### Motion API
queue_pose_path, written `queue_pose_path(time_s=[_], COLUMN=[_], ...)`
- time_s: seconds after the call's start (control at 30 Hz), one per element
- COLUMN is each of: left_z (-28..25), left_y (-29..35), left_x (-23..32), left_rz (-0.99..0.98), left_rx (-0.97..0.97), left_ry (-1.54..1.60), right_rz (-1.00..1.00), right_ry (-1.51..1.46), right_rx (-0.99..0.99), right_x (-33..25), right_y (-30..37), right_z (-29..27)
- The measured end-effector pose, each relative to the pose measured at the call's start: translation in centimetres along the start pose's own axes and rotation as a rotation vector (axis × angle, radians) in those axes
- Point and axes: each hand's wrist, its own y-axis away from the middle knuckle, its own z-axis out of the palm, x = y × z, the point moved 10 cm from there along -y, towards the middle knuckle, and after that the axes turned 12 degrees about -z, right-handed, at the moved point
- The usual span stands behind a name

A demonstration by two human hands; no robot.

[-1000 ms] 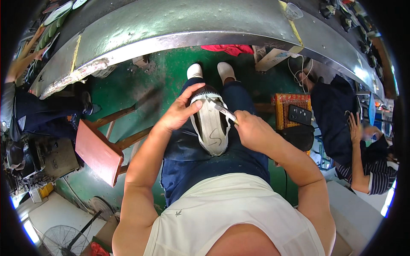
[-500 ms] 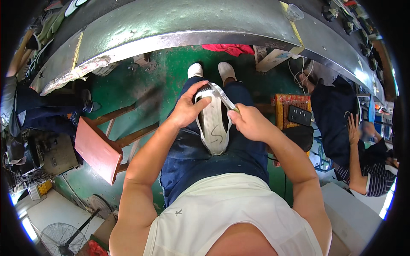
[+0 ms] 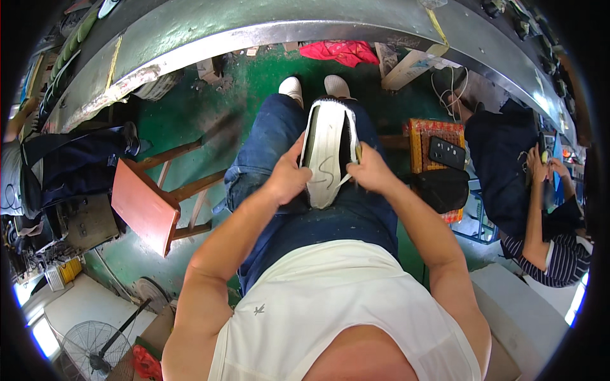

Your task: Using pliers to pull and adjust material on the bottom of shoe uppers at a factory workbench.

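Observation:
A shoe [image 3: 328, 143] lies across my thighs, its long whitish underside turned up, with dark sides and a curved dark pen line on it. My left hand [image 3: 289, 174] is closed on its left edge, thumb on the underside. On the opposite edge is my right hand [image 3: 372, 170], closed round a thin tool [image 3: 359, 152] with a yellow-green handle; its working end is mostly hidden. A narrow white strip [image 3: 344, 181] shows beside the right fingers, along the shoe's lower right edge.
A metal-topped bench [image 3: 267, 38] curves ahead of me. At left stands a wooden chair [image 3: 146, 206]. A phone [image 3: 447, 153] and black bag [image 3: 443, 189] rest on an orange seat [image 3: 422, 136] at right. A co-worker in a striped shirt [image 3: 556, 257] sits beyond; another person's legs [image 3: 82, 159] are at far left.
My left hand has slid from the shoe's far end down to its left side. My right hand has moved nearer and right, along the edge. The white strip no longer arches over the far end.

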Motion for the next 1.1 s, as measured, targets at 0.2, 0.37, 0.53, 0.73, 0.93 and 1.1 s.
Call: queue_pose_path(time_s=[0.2, 0.37, 0.53, 0.73, 0.93, 1.1], left_z=[1.1, 3.0, 3.5, 2.2, -1.3, 1.0], left_y=[0.1, 0.4, 0.5, -2.4, -3.8, -2.6], left_x=[-3.2, -3.9, -3.7, -4.7, -2.2, 1.0], left_rz=[-0.096, -0.077, -0.141, -0.337, 0.114, 0.386], left_rx=[-0.185, -0.219, -0.296, 0.049, 0.377, 0.28], left_ry=[-0.019, -0.024, 0.08, 0.43, -0.467, -0.595], right_rz=[0.044, -0.344, -0.161, -0.279, -0.322, -0.446], right_ry=[0.197, 0.459, 0.755, 0.654, 0.572, 0.87], right_rx=[-0.126, -0.395, -0.585, -0.408, -0.464, -0.112], right_x=[-2.5, -8.1, -9.0, -5.0, -5.8, -9.1], right_y=[3.9, 6.0, 3.4, 4.1, 2.7, -1.4], right_z=[-5.0, -2.9, -1.7, 1.2, -0.1, -4.0])
